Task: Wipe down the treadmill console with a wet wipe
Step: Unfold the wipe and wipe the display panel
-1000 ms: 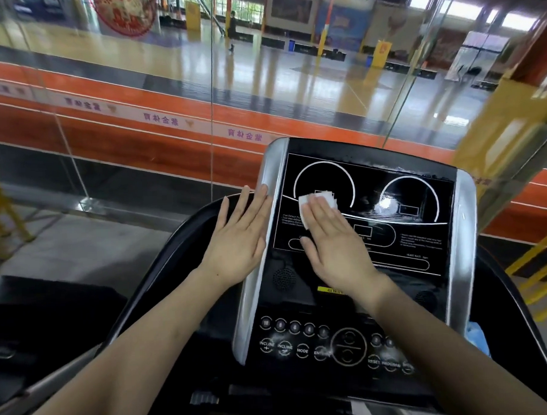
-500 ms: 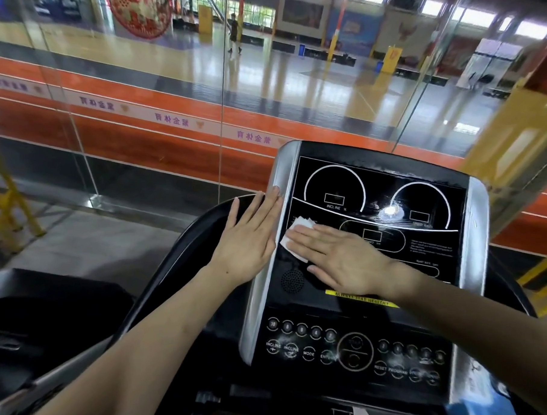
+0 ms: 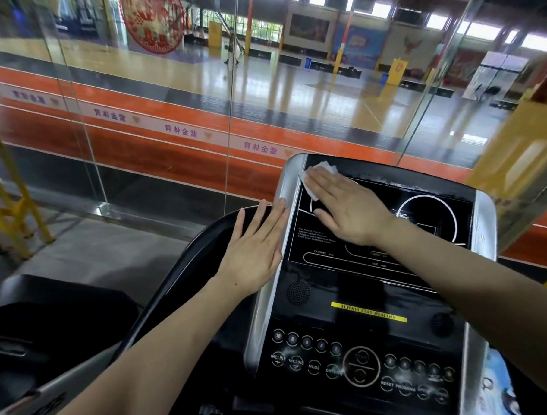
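At centre right of the frame, the right hand [image 3: 349, 210] presses flat, fingers straight, on a white wet wipe [image 3: 319, 174] at the upper left corner of the treadmill console [image 3: 364, 297]. The hand hides most of the wipe. The left hand [image 3: 255, 255] rests open against the console's silver left edge.

Black glossy treadmill console [image 3: 347, 285] carries most of the legible text. Yellow strip sticker [image 3: 368, 311] reads "ALWAYS STAY HEALTHY". Round buttons in the lower rows: "10" [image 3: 278, 335], 2 marked "INCLINE" [image 3: 278, 358], "MODE" [image 3: 313, 366], "ENTER" [image 3: 332, 371], "RESET" [image 3: 387, 383], "PROGRAM" [image 3: 404, 387]; other button digits blurred. Display panel has "CALORIES" [image 3: 320, 252] and small white instruction lines [image 3: 315, 235], too small to read. White band on the orange glass-wall stripe [image 3: 181, 131] shows mirrored Chinese characters, repeated along its length.
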A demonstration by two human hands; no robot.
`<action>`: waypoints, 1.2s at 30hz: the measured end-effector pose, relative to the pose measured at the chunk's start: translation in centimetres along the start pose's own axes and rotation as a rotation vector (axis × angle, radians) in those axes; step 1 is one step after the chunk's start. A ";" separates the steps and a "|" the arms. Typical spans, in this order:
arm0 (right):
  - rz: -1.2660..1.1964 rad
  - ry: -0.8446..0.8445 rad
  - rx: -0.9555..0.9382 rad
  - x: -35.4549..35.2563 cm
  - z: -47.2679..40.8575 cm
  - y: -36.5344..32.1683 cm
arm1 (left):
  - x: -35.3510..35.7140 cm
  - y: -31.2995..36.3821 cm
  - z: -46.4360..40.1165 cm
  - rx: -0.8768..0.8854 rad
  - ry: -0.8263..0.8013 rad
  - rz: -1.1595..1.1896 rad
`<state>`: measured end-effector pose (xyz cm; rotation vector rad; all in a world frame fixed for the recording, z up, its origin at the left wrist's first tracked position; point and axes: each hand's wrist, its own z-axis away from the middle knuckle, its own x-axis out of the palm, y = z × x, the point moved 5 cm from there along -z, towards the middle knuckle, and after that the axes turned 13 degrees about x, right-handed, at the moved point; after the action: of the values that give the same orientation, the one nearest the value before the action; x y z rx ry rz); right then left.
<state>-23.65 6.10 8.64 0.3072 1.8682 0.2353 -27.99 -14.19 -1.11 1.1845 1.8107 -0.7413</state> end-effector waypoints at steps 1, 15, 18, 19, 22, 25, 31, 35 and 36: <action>-0.014 0.003 0.014 0.2 0.1 -0.2 | 0.1 0.0 0.0 -0.002 0.002 -0.003; -0.069 -0.069 -0.155 4.8 11.4 -6.9 | -0.1 0.4 -0.1 0.008 -0.007 -0.015; -0.038 -0.095 -0.201 4.7 11.5 -5.7 | -0.2 0.3 -0.2 0.004 -0.013 -0.023; -0.022 -0.097 -0.221 4.6 11.3 -5.1 | -0.3 0.2 -0.1 0.004 -0.012 -0.021; 0.005 -0.080 -0.222 3.9 10.2 -2.8 | -0.3 0.3 0.0 0.003 -0.009 -0.023; 0.004 -0.023 -0.120 2.3 7.4 0.0 | -0.4 0.5 0.0 0.000 -0.011 -0.030; 0.024 0.026 0.058 0.9 3.6 3.6 | -0.3 0.7 -0.2 -0.014 0.003 -0.028; -0.055 0.034 0.140 2.0 4.6 2.0 | -0.2 0.9 -0.4 -0.016 0.032 -0.021; -0.067 0.024 0.139 2.4 5.3 1.2 | -0.1 1.1 -0.5 -0.018 0.040 -0.020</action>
<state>-19.22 8.09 5.24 0.3369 1.9187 0.0637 -27.15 -13.45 -0.80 1.1786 1.8610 -0.7163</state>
